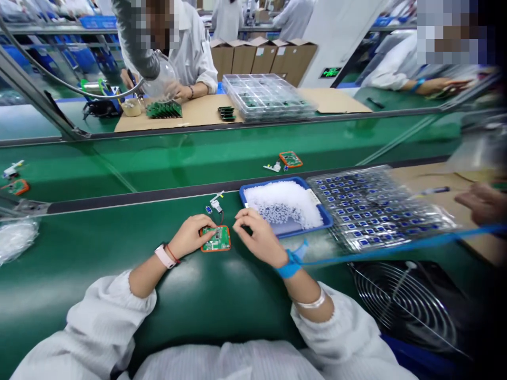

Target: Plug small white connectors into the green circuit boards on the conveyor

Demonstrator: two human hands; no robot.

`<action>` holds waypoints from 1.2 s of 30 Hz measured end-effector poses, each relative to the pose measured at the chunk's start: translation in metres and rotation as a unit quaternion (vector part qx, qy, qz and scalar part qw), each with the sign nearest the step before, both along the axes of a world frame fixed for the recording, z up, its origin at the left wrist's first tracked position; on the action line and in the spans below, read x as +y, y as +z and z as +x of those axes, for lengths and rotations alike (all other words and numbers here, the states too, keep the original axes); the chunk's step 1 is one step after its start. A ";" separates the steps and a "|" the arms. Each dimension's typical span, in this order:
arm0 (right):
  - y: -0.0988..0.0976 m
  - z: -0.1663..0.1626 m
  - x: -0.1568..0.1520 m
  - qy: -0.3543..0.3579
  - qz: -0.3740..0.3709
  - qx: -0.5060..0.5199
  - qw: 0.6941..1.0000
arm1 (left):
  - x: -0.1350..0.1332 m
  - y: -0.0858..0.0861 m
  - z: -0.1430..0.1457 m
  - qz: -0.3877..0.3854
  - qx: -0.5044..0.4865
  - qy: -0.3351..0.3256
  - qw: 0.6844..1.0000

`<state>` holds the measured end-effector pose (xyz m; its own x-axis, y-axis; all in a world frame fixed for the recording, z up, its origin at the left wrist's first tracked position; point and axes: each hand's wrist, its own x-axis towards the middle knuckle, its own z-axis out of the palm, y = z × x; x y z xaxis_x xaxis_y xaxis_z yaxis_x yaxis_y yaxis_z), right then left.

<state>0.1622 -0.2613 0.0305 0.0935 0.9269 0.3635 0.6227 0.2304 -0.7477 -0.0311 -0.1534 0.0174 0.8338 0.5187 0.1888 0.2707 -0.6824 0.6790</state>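
Observation:
A green circuit board point(216, 240) in an orange frame lies on the green work surface in front of me. My left hand point(193, 235) grips its left side, fingertips on the board's upper face. Just to the right of the board, my right hand point(256, 234) is raised a little with thumb and fingers pinched together; whatever is between them is too small to make out. A white connector piece with a yellow tip point(216, 202) sits behind the board, joined by thin wires. Beside that piece is a small blue part point(208, 210).
A blue tray point(326, 217) of small white pieces stands right of my hands, beside clear blister trays point(380, 206) of blue parts. A round fan guard point(404, 295) is at lower right. Another framed board point(291, 159) lies beyond the dark rail. Co-workers sit opposite and right.

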 end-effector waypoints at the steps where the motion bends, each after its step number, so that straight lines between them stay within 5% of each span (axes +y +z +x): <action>1: 0.004 0.016 -0.006 -0.035 0.007 -0.022 0.999 | 0.000 -0.001 0.000 0.010 0.004 -0.005 1.000; 5: 0.001 0.087 -0.030 -0.212 -0.039 -0.114 0.970 | 0.001 -0.003 0.000 0.026 0.015 -0.013 0.999; 8: -0.013 0.118 -0.042 -0.232 -0.118 -0.156 0.953 | 0.002 -0.002 0.000 0.028 0.024 -0.013 0.999; 24: -0.029 0.112 -0.043 -0.220 -0.173 -0.199 0.939 | 0.002 -0.004 -0.001 0.031 0.034 -0.022 0.999; 29: -0.008 0.083 -0.034 -0.187 -0.066 -0.131 0.971 | 0.001 -0.004 0.000 0.002 0.004 -0.009 1.000; 33: 0.003 0.020 -0.014 -0.032 -0.022 -0.021 0.999 | -0.002 -0.001 0.002 -0.054 -0.054 0.023 0.997; 36: -0.006 -0.020 0.001 0.031 -0.034 0.020 0.999 | -0.005 0.001 0.004 -0.071 -0.070 0.015 0.995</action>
<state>0.1426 -0.2599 0.0245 0.0485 0.9537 0.2967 0.5783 0.2154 -0.7869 -0.0269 -0.1585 0.0184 0.7887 0.5721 0.2249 0.1859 -0.5707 0.7998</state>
